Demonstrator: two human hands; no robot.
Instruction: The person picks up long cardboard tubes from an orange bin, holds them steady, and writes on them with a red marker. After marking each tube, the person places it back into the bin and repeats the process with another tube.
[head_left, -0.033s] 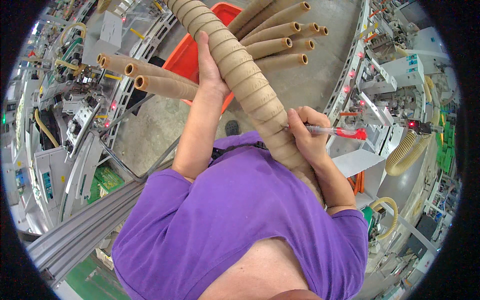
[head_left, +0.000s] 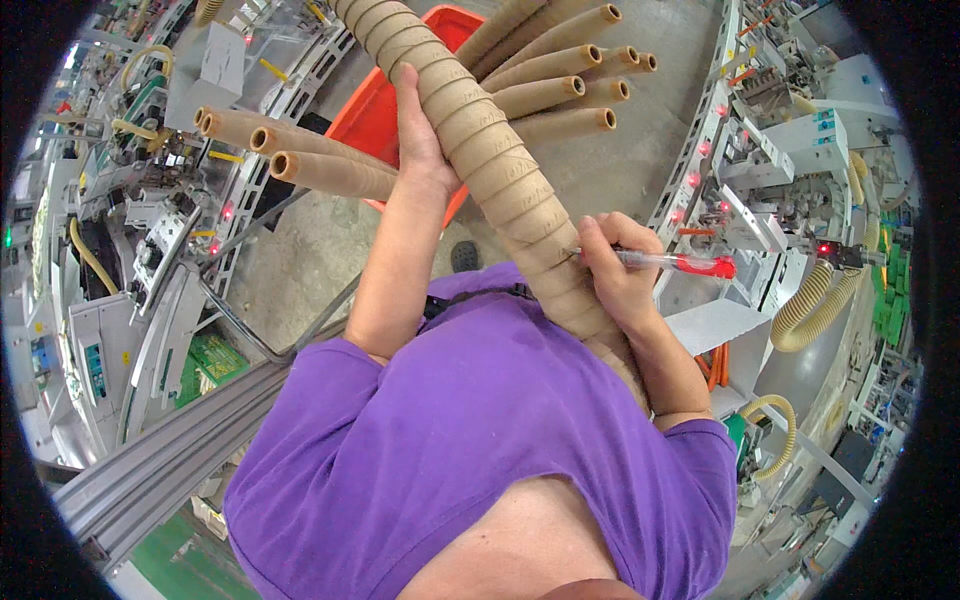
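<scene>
A long stack of nested brown paper cones (head_left: 505,165) slants from the far middle down against my body at the right. Handwritten marks run along its rings. My left hand (head_left: 422,150) grips it from the left side, thumb along the edge, fingers hidden behind. My right hand (head_left: 622,262) pinches a clear pen with a red end (head_left: 690,264). The pen's tip meets the cone surface, or is very near it, toward the lower part of the stack.
Behind the stack, an orange-red bin (head_left: 365,125) holds more cone stacks (head_left: 545,95) fanning left and right. Machines with hoses flank both sides, including a ribbed cream hose (head_left: 800,318). A grey metal rail (head_left: 170,455) lies at lower left.
My right hand and the pen have shifted very slightly to the right. My left hand and the cone stack stay in place.
</scene>
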